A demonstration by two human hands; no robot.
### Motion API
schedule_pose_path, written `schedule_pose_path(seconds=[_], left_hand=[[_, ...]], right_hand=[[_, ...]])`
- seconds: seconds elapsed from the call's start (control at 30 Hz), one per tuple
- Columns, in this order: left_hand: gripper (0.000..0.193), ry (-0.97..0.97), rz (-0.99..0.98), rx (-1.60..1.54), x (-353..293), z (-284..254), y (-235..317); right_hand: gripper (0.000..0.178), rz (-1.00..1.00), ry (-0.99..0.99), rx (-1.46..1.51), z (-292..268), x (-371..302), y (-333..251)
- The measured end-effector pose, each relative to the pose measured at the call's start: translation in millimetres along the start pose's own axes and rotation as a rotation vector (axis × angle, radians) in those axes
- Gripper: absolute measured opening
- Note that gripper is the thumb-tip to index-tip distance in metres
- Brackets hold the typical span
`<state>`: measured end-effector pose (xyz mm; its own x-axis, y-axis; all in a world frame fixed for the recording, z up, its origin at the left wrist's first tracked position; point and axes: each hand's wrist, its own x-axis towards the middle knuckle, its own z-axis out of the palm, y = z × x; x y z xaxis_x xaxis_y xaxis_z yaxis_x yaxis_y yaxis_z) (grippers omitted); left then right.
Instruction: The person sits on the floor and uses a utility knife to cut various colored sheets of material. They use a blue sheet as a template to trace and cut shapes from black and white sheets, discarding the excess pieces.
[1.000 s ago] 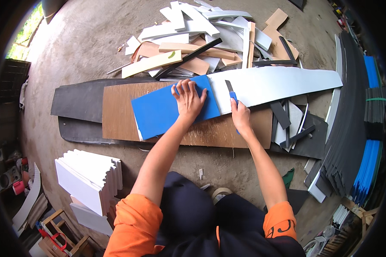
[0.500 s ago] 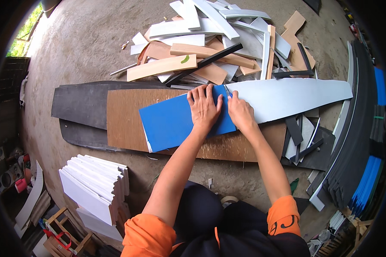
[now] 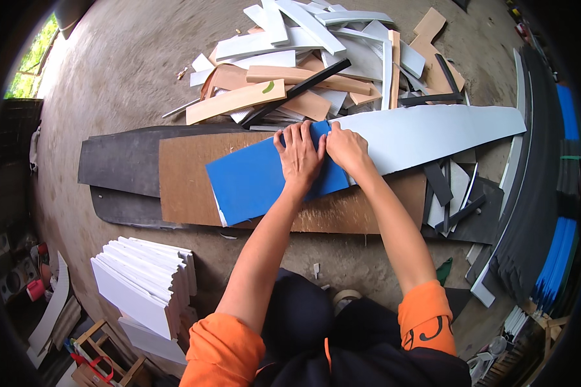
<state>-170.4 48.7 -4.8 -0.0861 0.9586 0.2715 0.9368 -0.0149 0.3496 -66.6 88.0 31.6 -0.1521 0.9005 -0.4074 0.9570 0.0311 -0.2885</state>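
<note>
My left hand (image 3: 299,158) lies flat on a blue rectangular sheet (image 3: 242,184), fingers spread, pressing it down. Beside it, my right hand (image 3: 348,149) is closed around a slim utility knife, mostly hidden by the fingers, at the blue sheet's upper right edge. A long, tapering white sheet (image 3: 432,137) reaches out to the right from under the blue one. Both rest on a worn brown board (image 3: 184,180), and dark sheets (image 3: 117,164) show beneath the board at the left.
Beyond the board lies a heap of white, tan and black offcuts (image 3: 303,77). White panels (image 3: 135,284) stand stacked near my left arm. Small black and white scraps (image 3: 455,193) sit right of the board. Long black strips (image 3: 529,193) line the right side.
My right hand has moved up along the blue sheet's right edge toward its top corner. The knife blade, visible earlier, is now mostly covered. The whole view has shifted slightly.
</note>
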Motion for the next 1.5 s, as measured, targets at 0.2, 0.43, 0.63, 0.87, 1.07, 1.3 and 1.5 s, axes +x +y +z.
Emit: schedule_pose_path(seconds=[0.2,0.43,0.63,0.87,1.07,1.3,1.5], left_hand=[[0.04,-0.001,0.011,0.013,0,3,5],[0.038,0.006,-0.007,0.048,-1,3,3],[0.033,-0.08,-0.152,0.062,17,5,11],[0.032,-0.024,-0.114,0.038,16,7,-1],[0.028,-0.015,-0.12,-0.008,19,7,4],[0.027,-0.01,-0.12,-0.039,16,7,0],[0.027,-0.024,-0.192,-0.059,17,6,2]], right_hand=[[0.031,0.08,-0.113,0.066,-5,-7,10],[0.025,0.11,-0.239,0.123,18,-126,40],[0.025,0.152,-0.178,0.131,34,-151,46],[0.019,-0.043,0.191,0.069,-11,-84,33],[0.019,-0.144,0.26,-0.132,6,-13,19],[0.021,-0.094,0.182,-0.026,4,-6,6],[0.023,0.034,-0.097,0.107,2,-38,18]])
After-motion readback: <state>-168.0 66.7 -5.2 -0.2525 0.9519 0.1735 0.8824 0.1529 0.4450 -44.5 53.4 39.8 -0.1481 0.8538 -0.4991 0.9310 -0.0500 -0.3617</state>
